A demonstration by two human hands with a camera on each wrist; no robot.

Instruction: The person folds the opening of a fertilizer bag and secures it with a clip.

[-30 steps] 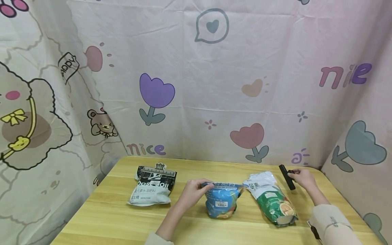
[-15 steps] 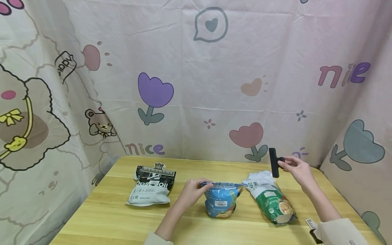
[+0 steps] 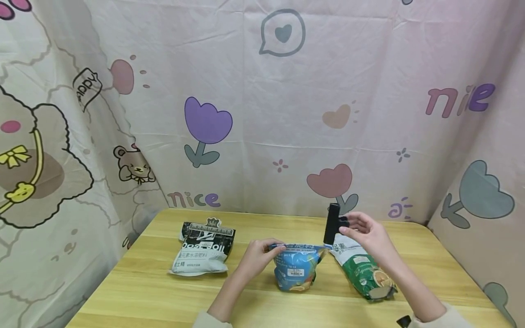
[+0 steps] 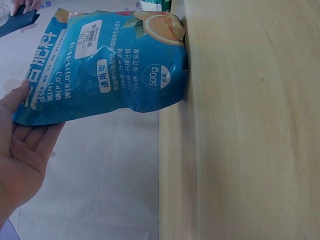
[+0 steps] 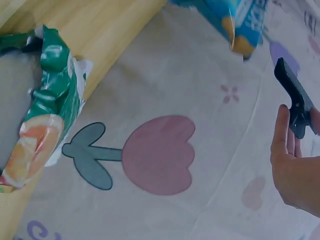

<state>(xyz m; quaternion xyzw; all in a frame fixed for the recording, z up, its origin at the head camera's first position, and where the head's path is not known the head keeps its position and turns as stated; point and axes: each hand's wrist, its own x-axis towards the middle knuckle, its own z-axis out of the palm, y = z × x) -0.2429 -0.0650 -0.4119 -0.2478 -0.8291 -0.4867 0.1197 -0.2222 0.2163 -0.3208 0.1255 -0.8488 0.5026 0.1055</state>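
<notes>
Blue, fruit-printed bag (image 3: 294,271) (plump, white-lettered) is pinched by the left hand (image 3: 259,256), black clip (image 3: 331,224) by the right hand (image 3: 368,233).

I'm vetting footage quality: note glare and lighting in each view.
Head: soft light, pinkish tint upper right on the curtain; left wrist: dimmer, larger print on the blue bag readable; right wrist: bluish cast, glare spots on the green bag.
</notes>
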